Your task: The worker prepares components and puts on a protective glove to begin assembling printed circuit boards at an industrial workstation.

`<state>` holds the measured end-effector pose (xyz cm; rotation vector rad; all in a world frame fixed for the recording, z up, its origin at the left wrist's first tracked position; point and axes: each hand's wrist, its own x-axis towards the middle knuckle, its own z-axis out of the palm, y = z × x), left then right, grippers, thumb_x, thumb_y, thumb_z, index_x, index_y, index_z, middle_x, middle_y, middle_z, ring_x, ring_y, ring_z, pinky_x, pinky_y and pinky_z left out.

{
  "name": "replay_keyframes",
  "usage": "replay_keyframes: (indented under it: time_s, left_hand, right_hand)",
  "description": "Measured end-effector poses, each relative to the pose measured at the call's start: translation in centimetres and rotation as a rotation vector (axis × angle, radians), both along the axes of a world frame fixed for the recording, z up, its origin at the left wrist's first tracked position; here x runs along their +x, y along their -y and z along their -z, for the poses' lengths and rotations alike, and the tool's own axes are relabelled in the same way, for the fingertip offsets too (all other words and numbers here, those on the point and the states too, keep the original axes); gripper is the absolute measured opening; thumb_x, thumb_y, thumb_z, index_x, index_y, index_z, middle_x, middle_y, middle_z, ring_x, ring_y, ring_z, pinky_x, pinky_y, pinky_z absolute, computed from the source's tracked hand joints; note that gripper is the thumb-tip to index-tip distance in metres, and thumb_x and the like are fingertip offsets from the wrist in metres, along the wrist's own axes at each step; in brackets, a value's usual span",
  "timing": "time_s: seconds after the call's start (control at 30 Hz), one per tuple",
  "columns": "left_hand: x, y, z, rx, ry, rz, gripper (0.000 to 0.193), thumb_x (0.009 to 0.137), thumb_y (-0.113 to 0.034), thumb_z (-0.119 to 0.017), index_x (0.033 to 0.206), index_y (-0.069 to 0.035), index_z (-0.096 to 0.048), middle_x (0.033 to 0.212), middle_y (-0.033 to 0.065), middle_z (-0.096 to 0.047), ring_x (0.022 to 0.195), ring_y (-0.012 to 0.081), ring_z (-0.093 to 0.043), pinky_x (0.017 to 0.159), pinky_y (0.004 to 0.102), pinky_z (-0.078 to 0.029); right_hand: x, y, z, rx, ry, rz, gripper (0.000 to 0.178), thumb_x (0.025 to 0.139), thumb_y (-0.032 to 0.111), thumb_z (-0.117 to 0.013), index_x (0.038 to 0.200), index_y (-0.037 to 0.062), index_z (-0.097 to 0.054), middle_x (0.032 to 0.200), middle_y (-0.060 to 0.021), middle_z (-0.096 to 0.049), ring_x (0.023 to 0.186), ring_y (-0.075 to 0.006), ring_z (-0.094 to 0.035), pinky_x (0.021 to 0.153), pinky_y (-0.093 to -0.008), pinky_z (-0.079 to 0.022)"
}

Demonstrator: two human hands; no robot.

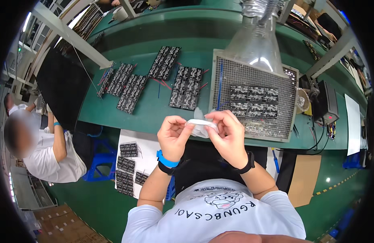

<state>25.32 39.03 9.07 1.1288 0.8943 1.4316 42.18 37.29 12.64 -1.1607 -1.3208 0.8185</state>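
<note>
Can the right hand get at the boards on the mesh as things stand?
Likely yes: nothing visible blocks the right hand from those boards beyond it, though it's holding a white item.

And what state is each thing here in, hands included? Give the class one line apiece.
White item, held up, kind unclear
Left hand, pinching its left end
Right hand, pinching its right end
Boards on mesh panel, lying in two rows
Black box, red light lit
Blue wrist strap, worn

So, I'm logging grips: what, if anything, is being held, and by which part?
A white item, its exact kind unclear: the left hand pinches its left end, the right hand its right end.
</note>
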Motion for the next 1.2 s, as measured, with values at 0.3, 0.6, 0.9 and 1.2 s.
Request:
replay_keyframes:
  time_s: [0.3,0.6,0.9,1.2]
  left_hand:
    - [-2.3,0.0,-0.5,0.47,-0.599,-0.003,0.033,0.065,0.011,-0.077,0.086,-0.014,-0.078,0.102,0.0063,-0.051,0.076,0.0143,-0.056,0.066,0.0256,-0.047]
    - [-2.5,0.1,0.3,0.327,-0.914,-0.061,0.018,0.072,0.001,-0.073,0.088,-0.007,-0.072,0.086,0.0157,-0.054,0.069,0.0271,-0.056,0.064,0.0325,-0.047]
    - [-2.3,-0.1,1.7,0.249,-0.365,-0.142,0.02,0.088,-0.005,-0.063,0.105,0.005,-0.067,0.108,0.0121,-0.062,0.096,0.0209,-0.063,0.081,0.0301,-0.049]
    - [-0.5,-1.7,-2.5,-0.051,0.55,0.257,0.047,0.098,-0.023,-0.053,0.141,-0.003,-0.046,0.129,0.0139,-0.058,0.112,0.0262,-0.062,0.091,0.0408,-0.055]
  right_hand:
    - [-1.8,-0.2,1.0,0.026,0.121,0.153,0.02,0.074,-0.008,-0.069,0.089,0.0031,-0.059,0.073,-0.0025,-0.053,0.055,-0.0073,-0.047,0.049,-0.0235,-0.039]
    - [-3.6,-0.8,1.8,0.43,0.357,0.025,0.031,0.065,-0.012,-0.073,0.093,0.0017,-0.067,0.09,-0.0105,-0.065,0.082,-0.0292,-0.063,0.072,-0.0359,-0.051]
    - [-3.6,-0.5,2.7,0.595,0.38,-0.204,0.042,0.064,-0.004,-0.072,0.105,0.0027,-0.072,0.097,-0.0053,-0.065,0.083,-0.0226,-0.061,0.073,-0.0343,-0.051]
    - [-1.0,-0.5,1.8,-0.132,-0.492,-0.27,0.087,0.081,0.011,-0.079,0.151,0.0034,-0.028,0.145,-0.0156,-0.04,0.121,-0.0214,-0.051,0.092,-0.0349,-0.05]
